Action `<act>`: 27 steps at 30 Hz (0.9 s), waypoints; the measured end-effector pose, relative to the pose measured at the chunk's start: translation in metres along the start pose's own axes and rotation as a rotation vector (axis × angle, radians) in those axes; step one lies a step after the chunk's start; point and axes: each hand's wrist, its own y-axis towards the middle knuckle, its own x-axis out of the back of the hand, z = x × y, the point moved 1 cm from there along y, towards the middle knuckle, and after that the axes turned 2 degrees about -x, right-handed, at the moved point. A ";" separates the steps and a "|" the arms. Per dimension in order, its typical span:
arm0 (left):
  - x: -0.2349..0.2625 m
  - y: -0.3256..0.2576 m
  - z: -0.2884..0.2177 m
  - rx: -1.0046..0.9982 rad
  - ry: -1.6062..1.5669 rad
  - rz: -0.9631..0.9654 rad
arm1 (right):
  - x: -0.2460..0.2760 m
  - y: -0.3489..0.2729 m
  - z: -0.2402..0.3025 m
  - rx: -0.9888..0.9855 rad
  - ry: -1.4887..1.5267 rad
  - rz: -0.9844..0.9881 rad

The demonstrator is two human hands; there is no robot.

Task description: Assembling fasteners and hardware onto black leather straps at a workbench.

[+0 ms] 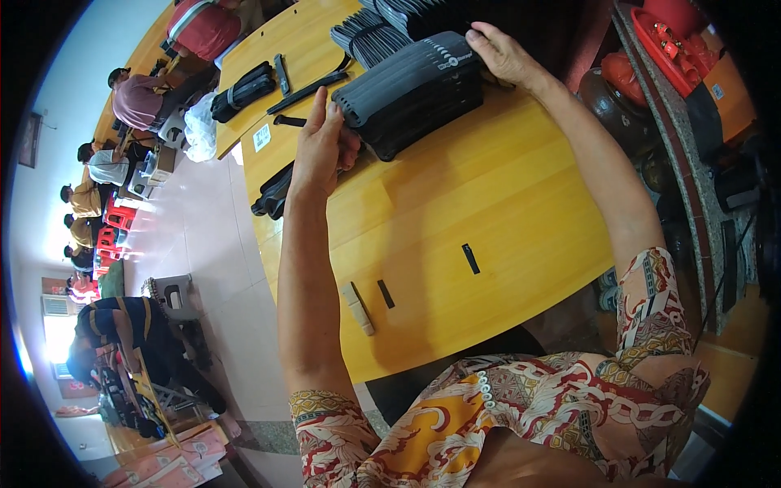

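Observation:
A thick stack of dark grey and black flat strips (415,93), with white printing near its right end, is held between my two hands over the far part of the table. My left hand (321,150) presses against the stack's left end, its fingers partly hidden. At the other end, my right hand (504,58) grips the far right corner with its fingers along the edge. Just behind it lie bundles of grey strips (370,39). A black bundle (275,191) rests beside my left wrist, partly covered by the forearm.
The yellow wooden table (488,211) carries short black pieces (471,259), a tan strip (358,309), a white label (261,137) and a tied black bundle (242,91). To the right stands a stone-edged shelf (663,106) with a red tray (671,49). Several people sit working at left.

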 end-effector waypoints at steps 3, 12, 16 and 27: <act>0.004 -0.025 -0.015 -0.059 -0.005 -0.143 | 0.018 -0.005 -0.004 -0.021 0.138 -0.098; -0.001 -0.225 -0.084 -0.958 -0.335 0.742 | -0.024 -0.126 0.012 0.216 -0.206 0.114; -0.035 -0.285 -0.111 -0.973 -0.584 0.778 | -0.067 -0.141 0.067 0.287 -0.136 0.330; -0.046 -0.304 -0.117 -0.863 -0.799 0.871 | -0.109 -0.161 0.085 0.272 -0.220 0.164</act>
